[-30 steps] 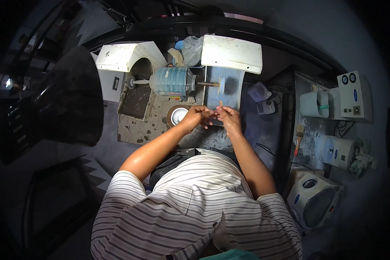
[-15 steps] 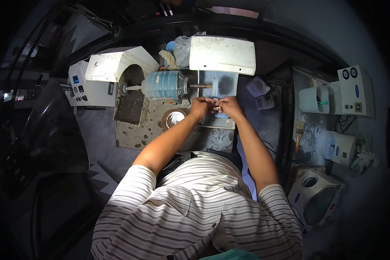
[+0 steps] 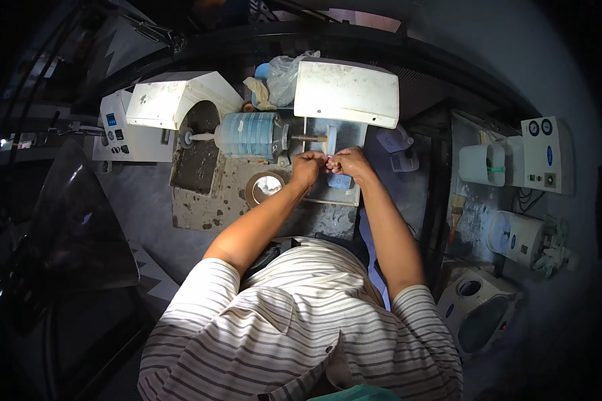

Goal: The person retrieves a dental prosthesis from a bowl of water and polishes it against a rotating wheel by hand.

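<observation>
My left hand [image 3: 307,168] and my right hand [image 3: 349,163] meet fingertip to fingertip, both closed on a small pinkish piece [image 3: 328,159]. The fingers cover most of it, so its kind is unclear. Just beyond them is the pale wheel [image 3: 332,137] on the right shaft of a blue-wrapped polishing motor [image 3: 247,135]. Whether the piece touches the wheel cannot be made out. Under the hands lies a shallow tray [image 3: 334,194] with a light blue block [image 3: 340,181] in it. A white hood [image 3: 346,92] rises behind the wheel.
Left of the motor, a second white hood [image 3: 170,100] covers a dark, wet pan [image 3: 197,167]. A roll of brown tape [image 3: 253,190] lies by my left forearm. Pale bottles [image 3: 394,140] stand right of the tray. Farther right are a brush [image 3: 456,212] and white machines [image 3: 547,157].
Both hands have drawn closer together around the piece and my right hand has shifted slightly left. The whole view has moved a little.
</observation>
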Tool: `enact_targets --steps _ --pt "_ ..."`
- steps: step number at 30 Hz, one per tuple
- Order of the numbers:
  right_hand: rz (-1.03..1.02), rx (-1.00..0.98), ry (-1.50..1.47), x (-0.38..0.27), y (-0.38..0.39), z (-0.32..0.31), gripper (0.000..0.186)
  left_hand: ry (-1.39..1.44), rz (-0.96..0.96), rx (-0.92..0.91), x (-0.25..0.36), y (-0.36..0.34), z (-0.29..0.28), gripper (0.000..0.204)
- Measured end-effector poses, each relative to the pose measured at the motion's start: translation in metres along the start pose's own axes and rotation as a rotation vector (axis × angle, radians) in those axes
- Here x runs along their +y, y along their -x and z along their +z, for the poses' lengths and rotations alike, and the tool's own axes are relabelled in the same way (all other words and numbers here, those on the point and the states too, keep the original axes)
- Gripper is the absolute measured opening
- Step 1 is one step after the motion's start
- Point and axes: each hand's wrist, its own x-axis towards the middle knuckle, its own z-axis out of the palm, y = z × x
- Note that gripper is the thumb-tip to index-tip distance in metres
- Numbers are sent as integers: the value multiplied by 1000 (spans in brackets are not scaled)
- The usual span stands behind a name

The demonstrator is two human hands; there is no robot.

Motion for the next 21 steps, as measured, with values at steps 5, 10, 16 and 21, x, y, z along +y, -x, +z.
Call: enact_targets --steps 5,10,16,21 --pt "30 15 -53 2 -8 0 10 -34 -49 25 7 -5 5 4" --pt "-93 -29 -78 7 2 -1 9 33 30 -53 3 5 3 6" --pt "-35 39 -33 -3 -3 -1 9 70 3 -52 0 -2 5 8" --pt "-17 33 -30 5 -3 1 9 48 4 -35 0 1 1 8"
